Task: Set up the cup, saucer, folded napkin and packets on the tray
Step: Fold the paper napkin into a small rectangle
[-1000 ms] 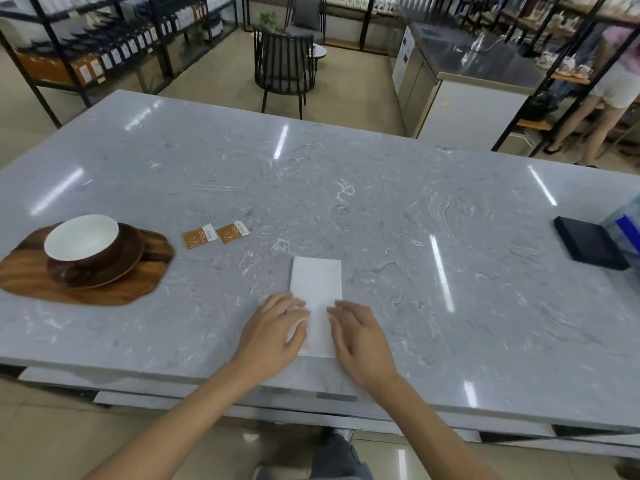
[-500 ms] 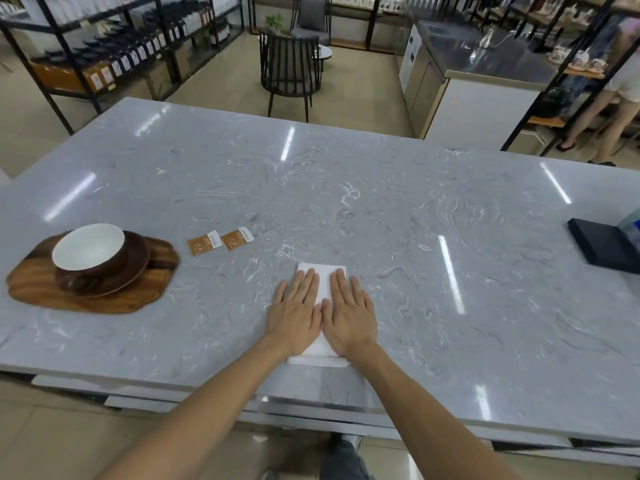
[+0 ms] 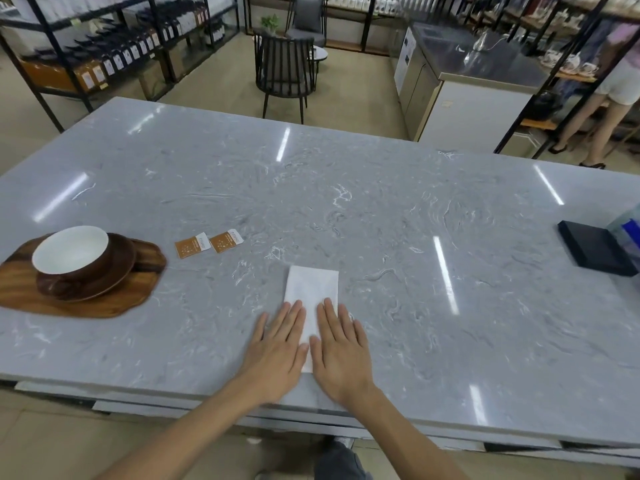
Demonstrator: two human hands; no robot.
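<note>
Hands — left hand (image 3: 277, 348) and right hand (image 3: 341, 348) — are lying flat and open, pressing the white folded napkin (image 3: 311, 292); white-lined brown cup (image 3: 71, 256) and brown saucer (image 3: 114, 268) are sitting on the wooden tray (image 3: 104, 303) — two orange packets (image 3: 207, 243) are waiting.

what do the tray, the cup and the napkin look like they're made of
Tray: wood by the look, brown with visible grain and a soft sheen. Cup: probably glazed ceramic, brown outside and smooth white inside. Napkin: white, matte, lying flat in a folded strip; paper or cloth, the picture cannot settle which.

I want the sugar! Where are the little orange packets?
In the head view, the two packets lie on the counter, left of centre, between the tray and the napkin.
</note>
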